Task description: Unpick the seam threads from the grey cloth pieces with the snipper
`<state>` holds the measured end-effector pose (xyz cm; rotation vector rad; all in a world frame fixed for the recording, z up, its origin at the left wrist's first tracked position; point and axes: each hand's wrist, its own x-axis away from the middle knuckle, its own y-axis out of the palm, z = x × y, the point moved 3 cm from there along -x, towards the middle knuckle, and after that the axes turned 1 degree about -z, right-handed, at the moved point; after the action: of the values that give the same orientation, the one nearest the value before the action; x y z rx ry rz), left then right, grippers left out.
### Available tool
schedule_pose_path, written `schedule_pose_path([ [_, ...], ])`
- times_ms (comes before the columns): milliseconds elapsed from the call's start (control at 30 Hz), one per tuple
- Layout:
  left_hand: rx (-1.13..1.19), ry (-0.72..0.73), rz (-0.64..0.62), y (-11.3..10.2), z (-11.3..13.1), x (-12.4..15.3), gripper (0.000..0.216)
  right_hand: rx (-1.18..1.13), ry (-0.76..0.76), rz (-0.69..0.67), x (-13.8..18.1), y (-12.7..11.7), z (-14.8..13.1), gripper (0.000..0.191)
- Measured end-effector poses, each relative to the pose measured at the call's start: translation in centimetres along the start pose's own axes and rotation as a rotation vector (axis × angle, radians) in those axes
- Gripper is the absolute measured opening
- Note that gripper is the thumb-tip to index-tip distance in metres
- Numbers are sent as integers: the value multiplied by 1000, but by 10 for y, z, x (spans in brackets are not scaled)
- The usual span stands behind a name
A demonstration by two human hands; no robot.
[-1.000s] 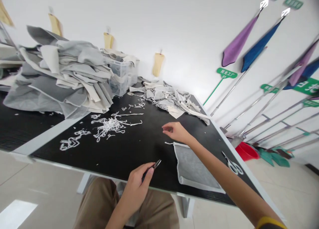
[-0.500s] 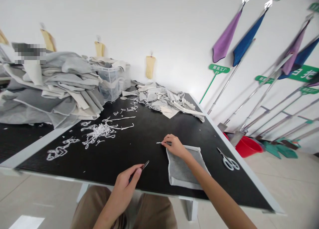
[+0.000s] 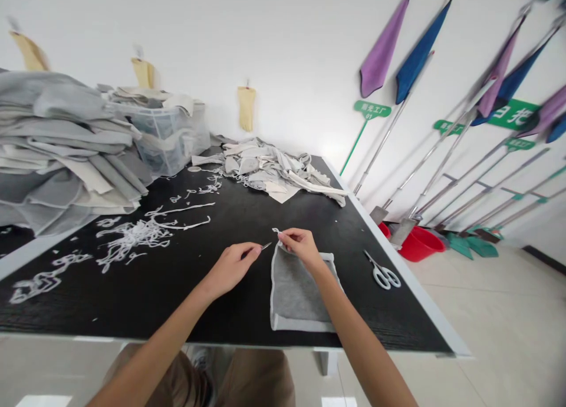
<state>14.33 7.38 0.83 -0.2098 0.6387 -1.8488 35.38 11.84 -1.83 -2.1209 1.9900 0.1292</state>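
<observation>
My left hand [image 3: 237, 265] is closed around a small metal-tipped tool [image 3: 266, 246]; most of it is hidden in the fingers, so its kind does not show. The tip points at the top left corner of a grey cloth with white edging [image 3: 295, 289]. At that corner my right hand [image 3: 303, 245] pinches the cloth's edge, with a short white thread tail [image 3: 276, 230] sticking out past the fingertips. The cloth lies on the black table [image 3: 221, 295], partly covered by my right forearm. To its right lie white-handled scissors [image 3: 384, 274], untouched.
White thread scraps [image 3: 137, 239] lie on the left of the table. Behind them stand a tall stack of grey cloths [image 3: 66, 153] and a clear plastic bin [image 3: 163, 138]. A loose cloth heap [image 3: 274, 165] lies at the back. Red buckets [image 3: 420, 245] stand on the floor at right.
My left hand has moved up and forward, bringing the tool's tip near the cloth's corner. My right hand still pinches there. The view has swung a little to the right.
</observation>
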Motion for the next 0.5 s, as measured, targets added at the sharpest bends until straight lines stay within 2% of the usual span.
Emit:
schedule_pose_path([
  [167,-74,64,-13,10,-5,-24,37,-89,19,-9,-1,-2,1,32],
  [333,-97,126,-16,13,-8,-31,39,-146,-26,18,-1,-4,-3,23],
  [500,-176,194,37,19,-13,-32,38,-168,-69,43,-2,-6,-5,14],
])
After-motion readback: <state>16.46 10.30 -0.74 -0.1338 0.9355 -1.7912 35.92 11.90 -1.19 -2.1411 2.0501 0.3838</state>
